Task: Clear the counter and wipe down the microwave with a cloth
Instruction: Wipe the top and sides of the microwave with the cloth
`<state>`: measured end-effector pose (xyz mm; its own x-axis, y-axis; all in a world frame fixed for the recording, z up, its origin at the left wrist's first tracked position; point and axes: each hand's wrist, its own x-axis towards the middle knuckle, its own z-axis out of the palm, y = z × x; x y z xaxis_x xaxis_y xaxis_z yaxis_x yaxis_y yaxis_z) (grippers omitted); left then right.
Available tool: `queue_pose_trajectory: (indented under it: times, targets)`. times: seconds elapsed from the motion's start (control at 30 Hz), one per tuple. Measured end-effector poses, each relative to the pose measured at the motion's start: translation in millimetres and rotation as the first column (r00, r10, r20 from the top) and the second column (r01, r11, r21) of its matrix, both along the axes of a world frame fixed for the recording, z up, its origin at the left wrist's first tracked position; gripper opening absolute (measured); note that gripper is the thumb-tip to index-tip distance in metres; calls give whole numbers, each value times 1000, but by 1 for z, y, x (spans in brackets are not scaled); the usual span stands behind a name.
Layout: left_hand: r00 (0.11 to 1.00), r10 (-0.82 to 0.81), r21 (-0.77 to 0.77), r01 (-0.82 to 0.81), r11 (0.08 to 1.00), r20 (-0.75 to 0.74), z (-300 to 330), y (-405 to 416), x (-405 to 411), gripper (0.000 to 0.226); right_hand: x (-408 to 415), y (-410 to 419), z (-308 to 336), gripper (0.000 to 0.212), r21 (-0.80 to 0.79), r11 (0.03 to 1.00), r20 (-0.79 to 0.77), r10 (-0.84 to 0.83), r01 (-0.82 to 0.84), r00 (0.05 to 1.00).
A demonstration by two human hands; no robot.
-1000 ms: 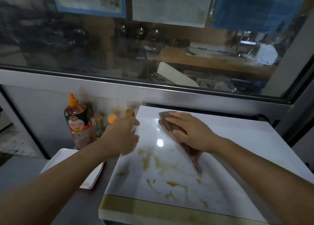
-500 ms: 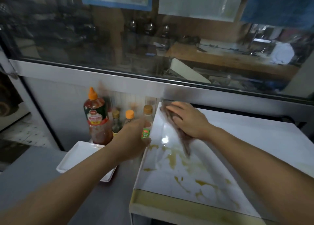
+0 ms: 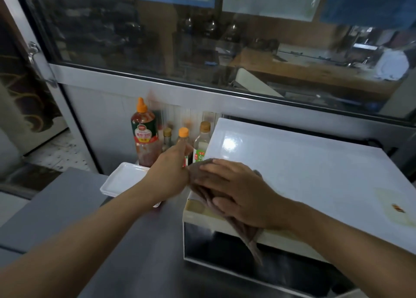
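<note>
Head view: flat right hand [image 3: 234, 189] presses limp brown cloth [image 3: 203, 190] onto glossy white microwave [image 3: 304, 169]; left hand [image 3: 168, 174] grasps orange-capped bottle [image 3: 183, 140].

Wide open white top on the microwave [image 3: 304, 176] behind the right hand [image 3: 234, 192]. Left of the microwave, bottles [image 3: 146, 137] crowd the wall, a white tray [image 3: 119, 180] just before them; bare grey counter [image 3: 63, 207] nearer the camera.

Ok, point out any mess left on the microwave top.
A yellowish stain with a small reddish-brown spot sits on the microwave top near its right front edge, away from the cloth under the right hand.
</note>
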<state>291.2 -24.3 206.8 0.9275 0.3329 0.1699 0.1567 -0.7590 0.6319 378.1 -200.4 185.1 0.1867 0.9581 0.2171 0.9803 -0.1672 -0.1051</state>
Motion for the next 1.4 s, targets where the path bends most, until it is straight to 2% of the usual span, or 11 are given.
queue_pose_trajectory:
  times: [0.17, 0.23, 0.37, 0.5, 0.6, 0.73, 0.8, 0.9, 1.0, 1.23, 1.4]
  targets:
    - [997, 1, -12, -2, 1000, -72, -4, -16, -21, 34, 51, -20, 6, 48, -104, 879, 25, -465, 465, 885]
    - [997, 13, -54, -17, 998, -82, -5, -22, -25, 35, 48, -11, 5, 48, -117, 833, 29, -541, 541, 840]
    - [990, 129, -104, -134, 986, -50, -3, -30, -30, 38, -12, -4, -3, 55, -74, 923, -6, -380, 379, 925]
    - [991, 66, -64, -74, 995, -114, -5, -41, -31, 44, -46, -59, -2, 58, -41, 953, 31, -298, 299, 954]
    - [987, 66, 100, -52, 994, -145, -9, -53, -28, 42, -19, -107, -2, 53, -90, 861, 33, -500, 501, 865]
    - [987, 102, 243, -70, 967, -121, -9, -66, -28, 35, 13, -118, 5, 47, -106, 612, -11, -789, 784, 614]
    - [993, 81, 264, -55, 963, -89, -9, -75, -26, 31, 0, -99, 3, 49, -85, 644, 14, -762, 760, 647]
    - [1000, 3, 284, 6, 959, -29, -10, -94, -20, 32, -46, -98, -7, 58, -42, 809, 22, -586, 587, 810]
    - [997, -59, 281, 68, 957, -41, -12, -115, -15, 37, -59, -144, -7, 58, -22, 829, 32, -559, 559, 829]
    - [997, -15, 314, 37, 949, -69, -14, -132, -14, 33, -19, -201, 0, 51, -55, 498, 18, -866, 865, 500]
    - [997, -34, 327, 57, 943, -76, -11, -152, -13, 30, -52, -164, -7, 60, -7, 681, 110, -728, 733, 677]
